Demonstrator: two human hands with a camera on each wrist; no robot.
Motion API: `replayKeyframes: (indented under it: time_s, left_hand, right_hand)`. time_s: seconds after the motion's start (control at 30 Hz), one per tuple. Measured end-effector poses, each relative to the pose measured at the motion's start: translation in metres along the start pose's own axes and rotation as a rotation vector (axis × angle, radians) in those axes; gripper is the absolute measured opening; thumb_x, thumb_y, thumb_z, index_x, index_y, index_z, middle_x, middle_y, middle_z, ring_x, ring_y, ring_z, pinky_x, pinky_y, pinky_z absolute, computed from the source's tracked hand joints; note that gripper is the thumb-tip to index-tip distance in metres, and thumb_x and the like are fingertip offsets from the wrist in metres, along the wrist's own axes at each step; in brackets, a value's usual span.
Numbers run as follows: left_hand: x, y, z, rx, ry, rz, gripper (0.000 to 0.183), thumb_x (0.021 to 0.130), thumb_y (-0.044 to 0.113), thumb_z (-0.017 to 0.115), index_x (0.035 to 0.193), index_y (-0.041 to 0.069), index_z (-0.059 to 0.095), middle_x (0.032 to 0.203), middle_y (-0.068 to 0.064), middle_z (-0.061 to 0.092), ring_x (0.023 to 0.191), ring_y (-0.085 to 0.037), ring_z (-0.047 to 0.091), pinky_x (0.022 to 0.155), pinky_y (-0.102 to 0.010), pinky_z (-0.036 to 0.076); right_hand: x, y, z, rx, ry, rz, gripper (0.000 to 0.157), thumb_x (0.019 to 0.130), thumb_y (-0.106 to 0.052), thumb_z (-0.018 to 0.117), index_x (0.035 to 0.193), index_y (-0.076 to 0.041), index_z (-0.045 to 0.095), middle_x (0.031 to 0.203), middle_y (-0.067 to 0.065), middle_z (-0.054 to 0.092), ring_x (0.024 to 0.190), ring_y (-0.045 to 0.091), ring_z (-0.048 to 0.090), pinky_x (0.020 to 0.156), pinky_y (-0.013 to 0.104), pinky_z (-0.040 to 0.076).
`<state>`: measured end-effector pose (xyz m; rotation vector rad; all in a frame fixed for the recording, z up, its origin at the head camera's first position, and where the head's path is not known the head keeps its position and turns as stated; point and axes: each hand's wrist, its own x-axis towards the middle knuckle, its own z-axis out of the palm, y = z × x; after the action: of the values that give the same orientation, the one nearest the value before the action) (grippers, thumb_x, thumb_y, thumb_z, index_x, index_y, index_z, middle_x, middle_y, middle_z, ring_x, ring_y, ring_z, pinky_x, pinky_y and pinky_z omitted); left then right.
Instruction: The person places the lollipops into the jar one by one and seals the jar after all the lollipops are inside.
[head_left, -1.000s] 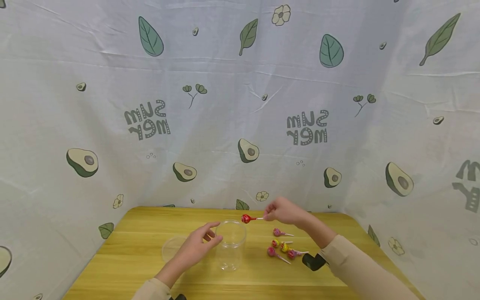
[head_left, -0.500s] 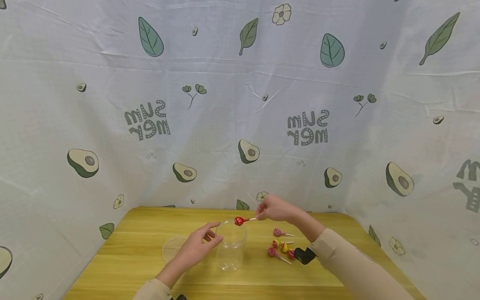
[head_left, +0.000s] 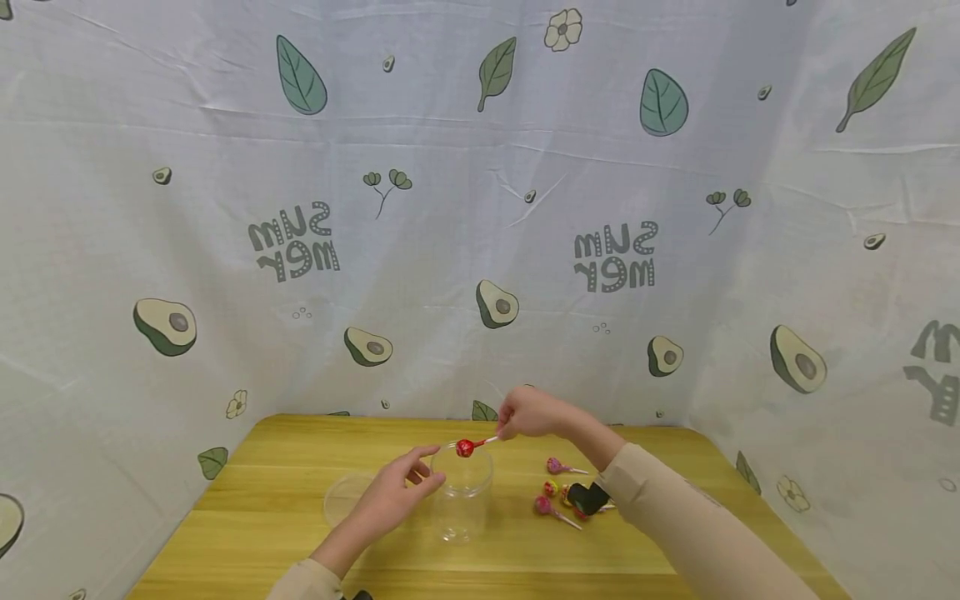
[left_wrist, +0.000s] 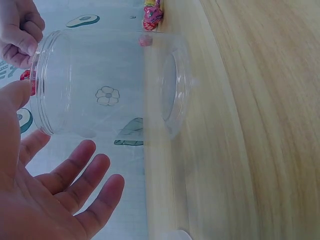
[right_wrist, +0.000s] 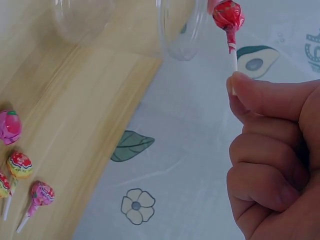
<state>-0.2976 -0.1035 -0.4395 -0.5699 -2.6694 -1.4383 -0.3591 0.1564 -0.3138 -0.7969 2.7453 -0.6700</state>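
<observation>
My right hand (head_left: 528, 414) pinches the white stick of a red-wrapped lollipop (head_left: 465, 448) between thumb and forefinger. The candy end overlaps the mouth of a clear plastic jar (head_left: 460, 508) in the head view. In the right wrist view the same lollipop (right_wrist: 228, 17) points away from my right hand (right_wrist: 275, 150), its stick gripped near the tip. The jar (left_wrist: 110, 85) stands upright on the table. My left hand (head_left: 401, 487) is at the jar's left side, thumb and fingers spread near the rim; in the left wrist view its fingers (left_wrist: 102, 200) are straight and loose.
Several wrapped lollipops (head_left: 543, 504) lie on the wooden table (head_left: 300, 467) right of the jar, partly covered by the black wrist camera (head_left: 587, 498). A clear round lid (head_left: 343, 497) lies on the left, partly behind the left arm. A printed cloth (head_left: 435, 250) hangs behind.
My right hand has moved left with the red lollipop, bringing its candy end from right of the jar's rim to over the mouth. My left hand stays in place.
</observation>
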Motion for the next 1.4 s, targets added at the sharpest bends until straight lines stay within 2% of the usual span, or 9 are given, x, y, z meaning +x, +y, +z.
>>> replayKeyframes:
  time_s: [0.27,0.4,0.53,0.8,1.03,1.23,1.4]
  left_hand:
    - [0.001,-0.001,0.001,0.001,0.007,0.000,0.059,0.097,0.052,0.061,0.144,0.017,0.054,0.105,-0.001,0.063,0.095,-0.016,0.058,0.073,-0.033,0.049]
    - [0.001,0.000,0.000,-0.007,0.008,-0.004,0.058,0.097,0.052,0.061,0.144,0.018,0.054,0.105,-0.001,0.063,0.094,-0.016,0.058,0.072,-0.033,0.049]
    - [0.001,0.000,0.001,-0.012,0.008,-0.009,0.055,0.097,0.051,0.062,0.143,0.021,0.055,0.104,-0.001,0.064,0.094,-0.016,0.058,0.071,-0.032,0.049]
    - [0.001,0.002,0.006,-0.034,-0.028,-0.022,0.058,0.097,0.049,0.063,0.144,0.017,0.054,0.104,-0.001,0.064,0.094,-0.017,0.057,0.072,-0.032,0.049]
    - [-0.001,0.002,0.006,-0.039,0.000,-0.021,0.056,0.097,0.047,0.064,0.143,0.017,0.055,0.101,0.000,0.063,0.092,-0.017,0.057,0.070,-0.030,0.049]
    - [-0.002,0.001,0.005,-0.031,0.013,-0.004,0.055,0.098,0.046,0.064,0.143,0.016,0.055,0.099,0.001,0.065,0.090,-0.016,0.059,0.070,-0.029,0.049]
    - [-0.001,0.003,0.004,-0.041,0.021,0.005,0.053,0.098,0.044,0.063,0.143,0.018,0.055,0.099,0.002,0.065,0.091,-0.016,0.060,0.071,-0.029,0.049]
  right_hand:
    - [0.013,-0.014,0.003,-0.111,-0.034,-0.021,0.013,0.088,-0.008,0.075,0.076,-0.011,0.074,0.071,-0.005,0.066,0.064,0.010,0.049,0.064,0.025,0.044]
    - [0.018,-0.021,0.006,-0.158,-0.057,-0.043,0.014,0.087,-0.007,0.075,0.074,-0.012,0.073,0.068,-0.006,0.064,0.063,0.009,0.048,0.061,0.024,0.043]
    - [0.021,-0.026,0.010,-0.194,-0.075,-0.029,0.016,0.088,-0.008,0.075,0.073,-0.013,0.072,0.069,-0.006,0.064,0.064,0.009,0.049,0.060,0.024,0.043]
    - [0.021,-0.032,0.018,-0.265,-0.093,-0.030,0.021,0.086,-0.006,0.077,0.067,-0.013,0.070,0.064,-0.005,0.063,0.059,0.010,0.049,0.057,0.025,0.043]
    - [0.032,-0.038,0.028,-0.367,-0.110,-0.055,0.022,0.084,-0.008,0.078,0.064,-0.014,0.070,0.062,-0.007,0.062,0.057,0.008,0.048,0.055,0.024,0.041]
    - [0.037,-0.041,0.036,-0.395,-0.132,-0.072,0.021,0.082,-0.007,0.077,0.063,-0.014,0.071,0.061,-0.008,0.064,0.055,0.007,0.048,0.053,0.022,0.041]
    - [0.040,-0.043,0.039,-0.398,-0.131,-0.076,0.023,0.081,-0.004,0.076,0.060,-0.012,0.070,0.054,-0.009,0.056,0.050,0.006,0.040,0.049,0.021,0.034]
